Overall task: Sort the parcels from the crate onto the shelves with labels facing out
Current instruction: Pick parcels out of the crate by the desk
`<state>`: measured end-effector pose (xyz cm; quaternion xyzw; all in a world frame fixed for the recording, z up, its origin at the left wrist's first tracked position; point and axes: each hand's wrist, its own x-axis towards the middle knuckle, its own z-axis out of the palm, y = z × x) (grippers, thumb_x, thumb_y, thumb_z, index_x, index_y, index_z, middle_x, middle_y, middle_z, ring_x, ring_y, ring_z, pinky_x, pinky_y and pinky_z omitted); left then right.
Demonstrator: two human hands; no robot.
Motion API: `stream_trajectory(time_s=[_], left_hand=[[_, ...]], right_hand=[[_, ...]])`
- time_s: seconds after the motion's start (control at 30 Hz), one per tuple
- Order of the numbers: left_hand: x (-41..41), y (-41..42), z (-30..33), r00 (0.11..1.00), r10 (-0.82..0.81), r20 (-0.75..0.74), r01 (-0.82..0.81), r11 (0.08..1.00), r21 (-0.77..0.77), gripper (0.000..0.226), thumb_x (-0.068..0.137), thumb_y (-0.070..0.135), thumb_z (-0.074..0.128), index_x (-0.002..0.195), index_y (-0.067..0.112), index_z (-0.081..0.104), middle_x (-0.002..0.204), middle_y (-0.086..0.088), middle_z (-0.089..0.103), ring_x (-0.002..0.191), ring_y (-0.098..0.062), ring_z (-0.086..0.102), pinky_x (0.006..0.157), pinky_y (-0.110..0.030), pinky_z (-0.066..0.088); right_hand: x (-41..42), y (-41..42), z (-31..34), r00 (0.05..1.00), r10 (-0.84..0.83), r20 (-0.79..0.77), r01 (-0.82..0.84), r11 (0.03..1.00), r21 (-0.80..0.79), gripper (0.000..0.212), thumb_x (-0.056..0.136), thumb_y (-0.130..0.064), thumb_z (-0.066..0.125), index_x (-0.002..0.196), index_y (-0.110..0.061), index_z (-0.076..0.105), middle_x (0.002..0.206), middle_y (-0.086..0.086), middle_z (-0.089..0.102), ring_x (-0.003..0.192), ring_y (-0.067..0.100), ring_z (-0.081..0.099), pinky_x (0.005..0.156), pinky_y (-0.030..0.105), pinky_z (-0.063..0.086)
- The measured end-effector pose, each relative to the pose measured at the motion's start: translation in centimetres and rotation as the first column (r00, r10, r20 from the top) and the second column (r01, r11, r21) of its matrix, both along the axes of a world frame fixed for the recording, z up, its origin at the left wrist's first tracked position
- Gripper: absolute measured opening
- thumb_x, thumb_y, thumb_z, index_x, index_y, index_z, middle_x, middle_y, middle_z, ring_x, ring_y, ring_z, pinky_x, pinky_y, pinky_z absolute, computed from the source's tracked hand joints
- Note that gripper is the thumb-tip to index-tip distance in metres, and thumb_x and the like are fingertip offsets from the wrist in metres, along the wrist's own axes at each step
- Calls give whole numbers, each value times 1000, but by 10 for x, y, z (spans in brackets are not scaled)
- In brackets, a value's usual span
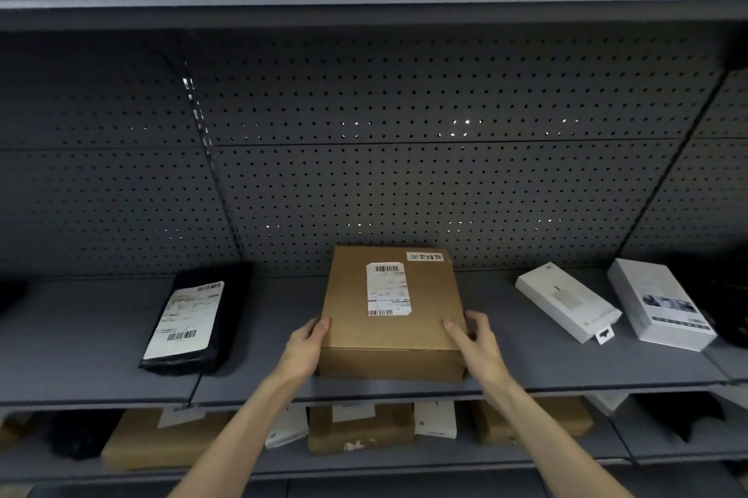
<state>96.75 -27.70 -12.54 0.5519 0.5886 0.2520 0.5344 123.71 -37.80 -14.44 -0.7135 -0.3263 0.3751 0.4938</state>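
Cardboard box (390,311) lying on the grey shelf (101,360)
Left hand (305,346) and right hand (475,339) are gripping its near corners, white label (387,289) facing up.

box (388,307) ctr on shelf (101,335), mailer (194,319) left

The print on the brown cardboard box's shipping label (387,289) is too small to read. Parcels on the lower shelf (364,461) are half hidden by the shelf (101,339) above. A dark item (728,307) at far right is cut off by the edge.
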Motion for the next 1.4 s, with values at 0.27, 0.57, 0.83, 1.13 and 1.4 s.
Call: stream_trajectory(time_s=[0.27, 0.57, 0.83, 1.13, 1.4], left_hand=[[7, 7, 13, 997, -57, 44, 54, 997, 63, 89, 83, 55, 70, 155, 19, 32, 152, -5, 46, 132, -21, 48, 109, -31, 36], [20, 35, 50, 953, -297, -55, 301, 950, 86, 76, 90, 46, 69, 153, 18, 38, 144, 4, 48, 129, -15, 46, 105, -23, 32], [20, 42, 20, 948, -219, -230, 247, 964, 99, 89, 84, 59, 71, 154, 19, 35, 155, -6, 42, 138, -23, 44, 113, -32, 36], [34, -31, 6, 909, 213, -359, -34, 895, 444, 76, 76, 67, 71, 127, 18, 44, 122, -1, 47, 116, -22, 48, 92, -44, 50], [68, -72, -5, 984, 177, -15, -170, 963, 209, 66, 78, 65, 71, 117, 24, 38, 117, 7, 48, 104, -12, 56, 90, -35, 48]], right_hand=[[-7, -29, -8, 998, -29, -56, 26, 998, -63, 78, 79, -43, 78, 138, -19, 32, 127, 4, 52, 110, 20, 56, 85, 35, 54], [44, -23, 20, 980, -16, 200, 13, 1000, 15, 95, 74, -34, 85, 149, -15, 29, 149, 5, 34, 137, 23, 38, 109, 35, 33], [75, 18, 27, 915, 186, 359, -150, 981, -126, 138, 47, -67, 84, 156, -21, 12, 159, 1, 28, 146, 22, 25, 118, 49, 29], [79, 43, 34, 845, 239, 479, -138, 962, -237, 95, 71, -56, 79, 145, -14, 38, 143, 11, 38, 137, 31, 33, 113, 44, 34], [71, 40, 33, 746, 262, 612, -48, 938, -343, 97, 69, -75, 67, 143, -15, 42, 147, 14, 36, 138, 35, 30, 112, 45, 29]])
